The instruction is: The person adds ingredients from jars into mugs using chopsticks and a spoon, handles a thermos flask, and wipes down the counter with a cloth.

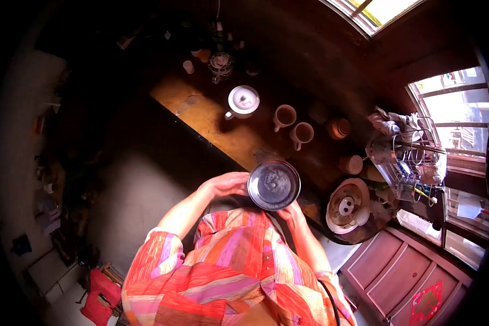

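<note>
In front of my body, over the table's near edge, I hold a dark round container (274, 185) with a shiny rim, seen from above. My left hand (229, 184) closes against its left side. Around the lower right side goes my right hand (292, 212), its fingers partly hidden beneath. Whether that top is a lid or an open inside, I cannot tell. Beyond it on the table stand a white lidded mug (243, 100) and two brown-filled cups, one cup (284, 115) behind the other cup (302, 133).
The wooden table (223, 136) runs diagonally ahead. A white basin (337, 225) with small dishes sits at the right, near a wire rack (410, 152) under the window. An orange-brown jar (339, 129) stands near the wall. A red item (100, 296) lies at lower left.
</note>
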A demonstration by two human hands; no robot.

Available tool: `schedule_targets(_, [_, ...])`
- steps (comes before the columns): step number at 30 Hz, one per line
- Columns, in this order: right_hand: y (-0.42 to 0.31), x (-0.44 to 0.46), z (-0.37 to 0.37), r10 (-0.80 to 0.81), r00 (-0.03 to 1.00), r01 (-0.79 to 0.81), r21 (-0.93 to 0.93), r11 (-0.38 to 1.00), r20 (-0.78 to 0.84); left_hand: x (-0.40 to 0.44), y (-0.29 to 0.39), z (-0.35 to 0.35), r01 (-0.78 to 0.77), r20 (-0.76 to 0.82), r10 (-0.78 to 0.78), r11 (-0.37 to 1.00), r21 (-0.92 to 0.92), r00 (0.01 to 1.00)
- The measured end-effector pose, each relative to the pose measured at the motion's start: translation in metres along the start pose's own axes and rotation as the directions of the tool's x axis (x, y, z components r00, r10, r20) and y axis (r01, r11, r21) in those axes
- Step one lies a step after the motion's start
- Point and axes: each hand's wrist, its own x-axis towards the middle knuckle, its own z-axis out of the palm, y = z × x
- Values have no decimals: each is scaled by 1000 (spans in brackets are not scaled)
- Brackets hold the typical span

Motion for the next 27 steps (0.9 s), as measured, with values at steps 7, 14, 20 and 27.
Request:
schedule_targets(7, [7, 87, 9, 93, 993, -74, -235, 969, 69, -22, -10, -18, -343, -329, 313, 939, -34, 891])
schedule_targets(14, [-20, 141, -80, -306, 749, 296, -116, 948, -588, -4, -6, -73, -385, -637, 344, 920, 80, 690])
schedule_targets(20, [-80, 133, -75, -461, 768, 325, -351, 878, -444, 12, 4, -95, -311, -648, 308, 944, 114, 697])
schedule_targets(27, [-77, 163, -35, -355, 843, 350, -88, 932, -405, 31, 12, -96, -256, -696, 256, 961, 106, 671])
